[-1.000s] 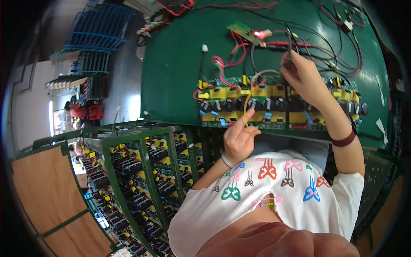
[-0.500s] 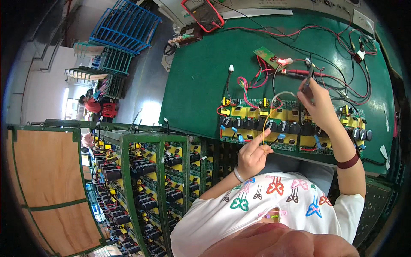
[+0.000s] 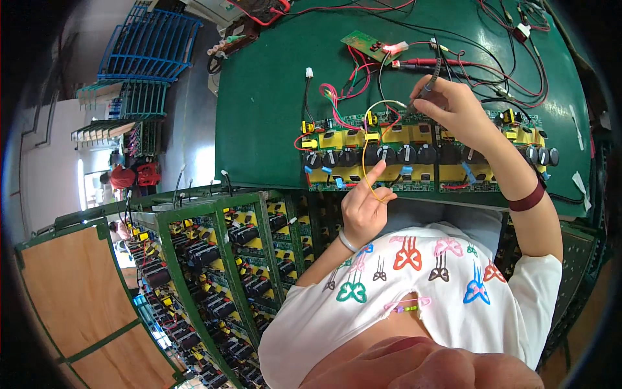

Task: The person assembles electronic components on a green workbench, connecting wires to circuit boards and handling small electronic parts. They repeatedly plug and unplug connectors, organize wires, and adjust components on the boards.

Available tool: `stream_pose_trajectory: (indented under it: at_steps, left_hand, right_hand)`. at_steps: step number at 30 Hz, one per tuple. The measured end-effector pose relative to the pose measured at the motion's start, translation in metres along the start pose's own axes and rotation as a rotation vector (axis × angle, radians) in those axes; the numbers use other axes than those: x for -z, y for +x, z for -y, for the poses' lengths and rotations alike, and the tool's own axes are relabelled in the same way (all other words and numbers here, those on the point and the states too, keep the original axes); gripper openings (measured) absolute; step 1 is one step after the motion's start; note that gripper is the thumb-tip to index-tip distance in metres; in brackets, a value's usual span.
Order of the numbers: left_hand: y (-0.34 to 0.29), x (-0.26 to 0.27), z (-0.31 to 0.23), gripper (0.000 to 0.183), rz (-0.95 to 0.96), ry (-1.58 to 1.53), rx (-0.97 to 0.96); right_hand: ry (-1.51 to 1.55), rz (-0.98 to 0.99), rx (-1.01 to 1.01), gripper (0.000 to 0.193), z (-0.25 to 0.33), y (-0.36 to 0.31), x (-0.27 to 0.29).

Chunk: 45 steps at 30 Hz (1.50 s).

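Observation:
My right hand is closed around a dark, pen-shaped test probe. The probe slants down toward the far edge of the circuit boards, beside the end of a thin pale wire; its tip is hard to make out. That wire loops left and seems to run on as a yellow wire to my left hand. There, the thumb and curled fingers pinch the yellow wire, while the index finger stretches out over the black round components. The boards lie side by side along the near table edge, with yellow, black and blue parts.
A small green board with coloured wires lies beyond, near a red test probe and tangled leads. A red-framed meter sits at the far edge of the green table. Left stands a green rack full of boards.
The whole view has shifted, so the table appears higher and further left. The probe in my right hand now leans more toward the boards' far edge. My left hand keeps the yellow wire.

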<state>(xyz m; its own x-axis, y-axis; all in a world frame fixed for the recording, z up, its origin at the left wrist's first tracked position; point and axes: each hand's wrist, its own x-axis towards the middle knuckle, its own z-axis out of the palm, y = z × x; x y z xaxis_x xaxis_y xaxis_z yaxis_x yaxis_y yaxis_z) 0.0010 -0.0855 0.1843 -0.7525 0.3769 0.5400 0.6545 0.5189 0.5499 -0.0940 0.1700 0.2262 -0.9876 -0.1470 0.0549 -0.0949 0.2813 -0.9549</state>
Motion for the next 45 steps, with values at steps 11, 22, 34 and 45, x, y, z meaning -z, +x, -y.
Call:
stream_pose_trajectory:
  at_steps: [11, 22, 34, 45]
  left_hand:
    - [-0.001, 0.0, -0.001, 0.017, -0.015, -0.007, 0.004]
    - [-0.002, 0.004, -0.001, 0.016, -0.008, -0.017, 0.002]
    - [0.007, 0.009, -0.012, 0.016, -0.001, -0.031, 0.018]
    - [0.052, 0.031, -0.041, 0.008, 0.238, -0.408, 0.242]
  right_hand:
    - [-0.037, 0.034, 0.018, 0.014, -0.002, 0.002, -0.002]
    - [-0.038, 0.044, 0.015, 0.012, 0.005, 0.0, -0.001]
    - [-0.164, 0.039, 0.04, 0.014, 0.004, 0.0, 0.002]
    - [0.231, -0.038, -0.123, 0.011, 0.019, -0.005, 0.127]
